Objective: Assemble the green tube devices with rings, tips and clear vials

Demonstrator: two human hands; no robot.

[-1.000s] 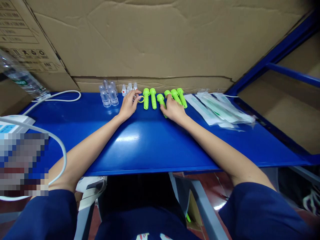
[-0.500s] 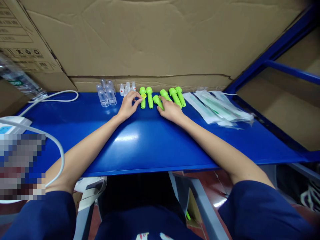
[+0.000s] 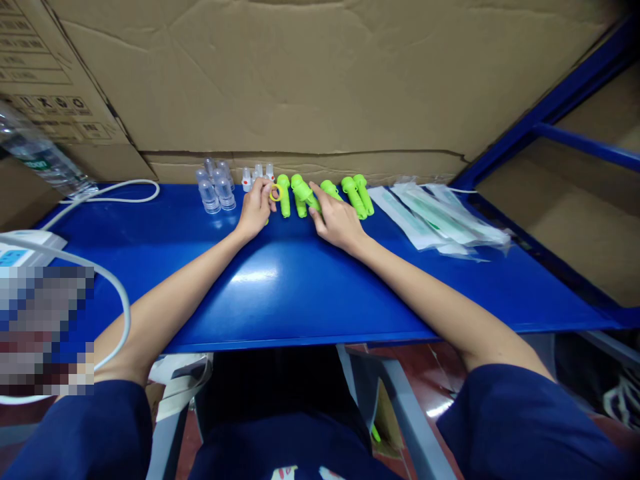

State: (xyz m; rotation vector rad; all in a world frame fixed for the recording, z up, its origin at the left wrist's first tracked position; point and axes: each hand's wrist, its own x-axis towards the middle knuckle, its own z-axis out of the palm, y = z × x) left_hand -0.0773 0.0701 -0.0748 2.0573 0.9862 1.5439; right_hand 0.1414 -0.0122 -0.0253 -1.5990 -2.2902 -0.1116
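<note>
My left hand (image 3: 255,212) is closed, pinching a small yellow ring (image 3: 272,195) upright between thumb and finger. A speck of green shows below those fingers; I cannot make out what it is. My right hand (image 3: 339,221) has its fingers around the lower end of a lime-green flashlight-shaped tube (image 3: 303,193), lifted and tilted with its head toward the left. Behind it lies another green tube (image 3: 301,211), partly covered. One more green tube (image 3: 285,198) lies between the hands, beside the ring. Right of my right hand's fingers are further green tubes (image 3: 354,197).
Several clear plastic cylinders (image 3: 209,199) stand at back left, beside small clear pieces with white bases (image 3: 247,179). Plastic-wrapped strips (image 3: 425,217) lie at right. A white cable (image 3: 123,307) loops over the left side. Cardboard (image 3: 320,80) walls the back of the blue table (image 3: 300,293).
My right hand has raised the green tube and tilted its head up over the neighbouring tube. My left hand has drawn the yellow ring slightly left, off the first green tube.
</note>
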